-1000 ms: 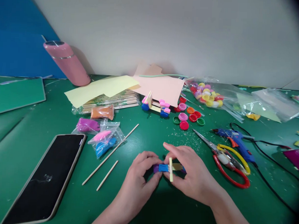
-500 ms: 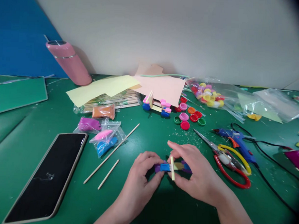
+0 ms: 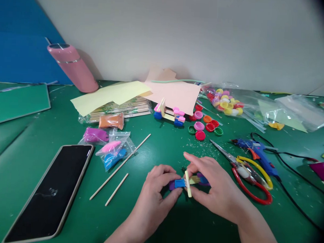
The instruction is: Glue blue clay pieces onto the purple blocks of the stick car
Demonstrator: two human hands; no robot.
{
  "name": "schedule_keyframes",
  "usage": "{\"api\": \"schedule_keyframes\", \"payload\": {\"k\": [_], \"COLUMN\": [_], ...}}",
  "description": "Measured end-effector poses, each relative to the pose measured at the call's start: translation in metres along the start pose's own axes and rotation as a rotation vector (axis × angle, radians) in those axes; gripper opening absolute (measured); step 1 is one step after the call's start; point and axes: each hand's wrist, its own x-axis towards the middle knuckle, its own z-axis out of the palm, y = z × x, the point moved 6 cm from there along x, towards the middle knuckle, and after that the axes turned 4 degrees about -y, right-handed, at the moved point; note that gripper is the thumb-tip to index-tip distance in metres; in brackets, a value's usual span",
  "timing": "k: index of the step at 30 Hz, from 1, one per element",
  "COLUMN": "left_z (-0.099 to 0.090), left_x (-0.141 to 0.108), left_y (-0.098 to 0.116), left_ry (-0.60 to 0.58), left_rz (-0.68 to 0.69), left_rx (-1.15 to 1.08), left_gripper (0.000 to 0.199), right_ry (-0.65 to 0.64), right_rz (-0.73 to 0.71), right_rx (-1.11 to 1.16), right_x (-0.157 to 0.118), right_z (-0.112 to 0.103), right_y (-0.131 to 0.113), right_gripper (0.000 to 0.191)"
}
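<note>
Both hands are at a small handmade craft model (image 3: pixel 180 183) with blue and purple parts and a pale yellow strip running along it. My left hand (image 3: pixel 158 192) is closed, its thumb and fingers pinching the blue and purple end. My right hand (image 3: pixel 215 190) has its thumb and a finger closed around a pale yellow stick (image 3: pixel 188 184) that lies crosswise over the model's middle. The right index finger is stretched away from the grip. Parts of the model's right end are hidden by the right hand.
A similar small model car (image 3: pixel 169 116) stands farther back beside loose bottle caps (image 3: pixel 199 126). Scissors (image 3: pixel 251 177) and a blue glue gun (image 3: pixel 259 155) lie to the right. Wooden sticks (image 3: pixel 120 166), bagged clay (image 3: pixel 114 153) and a phone (image 3: pixel 49 195) lie left.
Both hands and the craft model have shifted very slightly to the right, and the crosswise stick is tilted a little more. The grips look the same.
</note>
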Motion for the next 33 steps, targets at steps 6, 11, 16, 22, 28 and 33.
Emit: {"api": "schedule_keyframes", "payload": {"k": [6, 11, 16, 22, 28, 33], "left_z": [-0.0005, -0.0007, 0.0006, 0.0018, 0.0013, 0.0012], "left_x": [0.0011, 0.0017, 0.0014, 0.0027, 0.002, 0.0016], "left_y": [0.0024, 0.003, 0.0028, 0.0017, 0.0021, 0.0022], "left_ry": [0.007, 0.019, 0.008, -0.002, 0.009, 0.026], "left_rz": [0.005, 0.01, 0.001, -0.004, 0.0, 0.023], "left_rx": [-0.007, 0.0, -0.007, -0.018, -0.02, -0.017], "left_gripper": [0.015, 0.016, 0.015, 0.014, 0.014, 0.017], "right_ry": [0.007, 0.005, 0.001, 0.004, 0.002, -0.009], "right_rz": [-0.004, -0.006, -0.01, -0.011, -0.013, -0.003], "right_rx": [-0.003, 0.01, 0.008, 0.004, 0.016, 0.023], "right_x": [0.001, 0.0009, 0.0015, 0.0004, 0.0008, 0.0008], "right_z": [-0.0006, -0.0006, -0.0006, -0.0011, -0.0007, -0.001], "right_y": [0.0004, 0.0002, -0.0008, -0.0012, 0.0006, 0.0019], "right_gripper": [0.063, 0.064, 0.064, 0.063, 0.064, 0.065]}}
